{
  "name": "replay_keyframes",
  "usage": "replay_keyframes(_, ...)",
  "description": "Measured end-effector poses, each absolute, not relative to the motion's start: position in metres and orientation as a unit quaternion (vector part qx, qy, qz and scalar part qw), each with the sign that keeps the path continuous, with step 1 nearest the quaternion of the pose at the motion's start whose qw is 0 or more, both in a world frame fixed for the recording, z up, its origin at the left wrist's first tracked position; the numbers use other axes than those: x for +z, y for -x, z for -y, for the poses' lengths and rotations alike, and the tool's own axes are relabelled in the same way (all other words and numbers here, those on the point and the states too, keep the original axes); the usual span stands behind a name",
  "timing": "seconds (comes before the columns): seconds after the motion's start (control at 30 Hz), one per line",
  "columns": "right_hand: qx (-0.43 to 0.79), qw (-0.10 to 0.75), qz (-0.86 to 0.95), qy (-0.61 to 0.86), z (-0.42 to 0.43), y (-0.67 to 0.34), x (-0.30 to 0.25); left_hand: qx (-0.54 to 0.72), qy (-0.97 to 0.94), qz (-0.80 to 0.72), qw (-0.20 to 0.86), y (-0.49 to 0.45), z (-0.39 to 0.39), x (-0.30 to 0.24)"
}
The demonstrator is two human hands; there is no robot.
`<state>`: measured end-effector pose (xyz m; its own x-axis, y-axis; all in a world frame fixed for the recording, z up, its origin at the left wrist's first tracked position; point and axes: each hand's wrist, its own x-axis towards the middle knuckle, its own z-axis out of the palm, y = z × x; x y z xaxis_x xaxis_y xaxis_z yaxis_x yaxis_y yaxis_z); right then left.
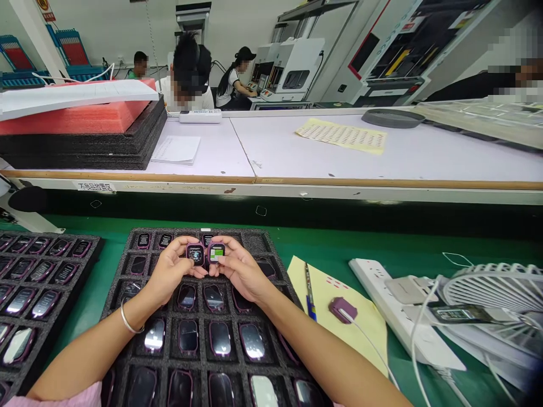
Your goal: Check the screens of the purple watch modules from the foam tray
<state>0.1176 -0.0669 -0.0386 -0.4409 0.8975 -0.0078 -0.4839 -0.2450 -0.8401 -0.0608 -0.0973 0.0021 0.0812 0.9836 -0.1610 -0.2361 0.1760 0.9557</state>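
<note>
From the head view: I'd hold both by the rims, thumbs clear of the screens. Left hand (pixel 172 268) is pinching the dark-screened watch case (pixel 195 255), right hand (pixel 242 270) the green-screened watch case (pixel 216 252). They're at the fingertips, side by side over the foam tray (pixel 255 243).

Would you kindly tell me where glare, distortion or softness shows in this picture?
In the head view, glare brightens several watches in the foam tray; in the head view, the tall machine leans, probably from wide-angle distortion; in the head view, the lower right corner goes dark and soft, while the left hand and right hand look fairly sharp.
</note>
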Motion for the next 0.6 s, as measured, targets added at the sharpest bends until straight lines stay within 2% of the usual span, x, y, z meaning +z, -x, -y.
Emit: replay_keyframes(0.6,0.742,0.462,0.414,0.254,0.0671,-0.1179,-0.0405,0.499,-0.431,-0.451,0.601,0.0616,0.0964,-0.0014)
